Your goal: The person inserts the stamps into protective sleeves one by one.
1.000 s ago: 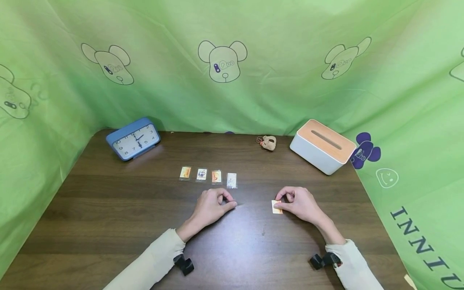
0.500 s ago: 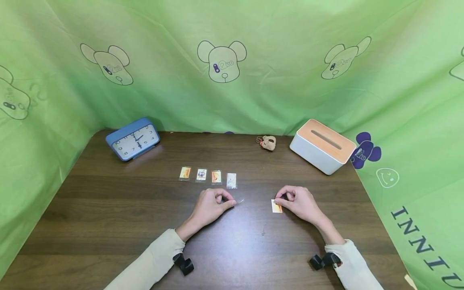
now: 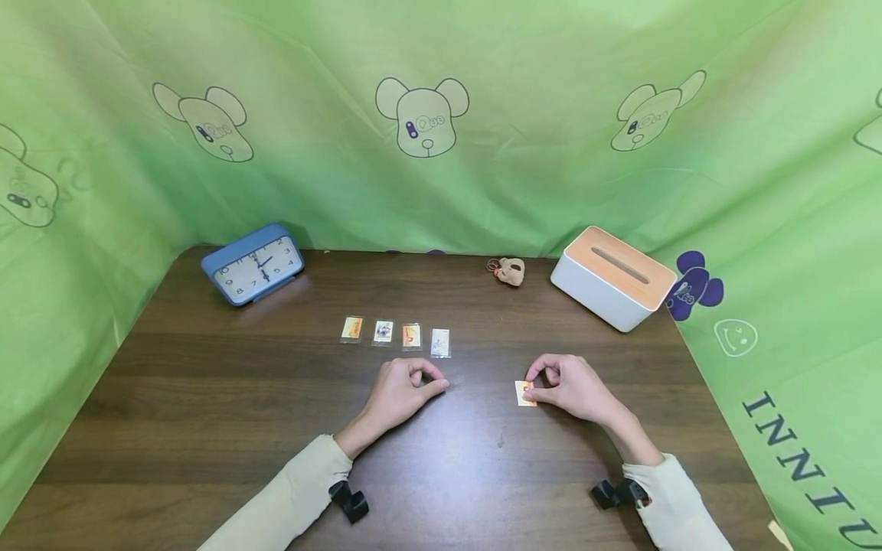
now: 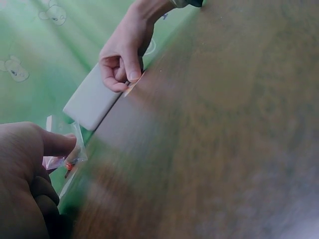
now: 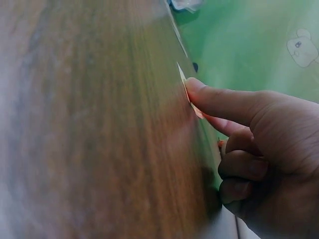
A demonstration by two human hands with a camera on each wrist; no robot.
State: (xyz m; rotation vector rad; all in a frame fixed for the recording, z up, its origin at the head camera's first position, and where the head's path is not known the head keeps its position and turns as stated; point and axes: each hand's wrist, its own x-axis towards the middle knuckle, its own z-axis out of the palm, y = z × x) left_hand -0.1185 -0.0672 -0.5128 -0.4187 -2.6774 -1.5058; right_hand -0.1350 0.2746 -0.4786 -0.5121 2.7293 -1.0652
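Observation:
Between thumb and forefinger, my left hand (image 3: 401,393) pinches a small clear plastic sleeve (image 4: 79,145), plain to see in the left wrist view and only a faint glint in the head view. To its right, my right hand (image 3: 573,388) holds a small white-and-orange picture card (image 3: 521,392) by its right side, the thumb lying over part of the print. The right wrist view shows that card nearly edge-on, low over the wood. Just beyond my left hand, several small picture cards (image 3: 411,336) in clear sleeves lie in a row.
All this is on a dark wooden table (image 3: 227,428). A blue clock (image 3: 253,264) stands at the back left, a small beige trinket (image 3: 511,272) at the back, and a white tissue box (image 3: 612,277) with a wooden lid at the back right. Green printed cloth (image 3: 303,168) surrounds the table.
My right thumb slid up off the card's print, then back down over it, while the card barely shifted. The sleeve at my left fingertips tilted slightly; the left hand stayed nearly still.

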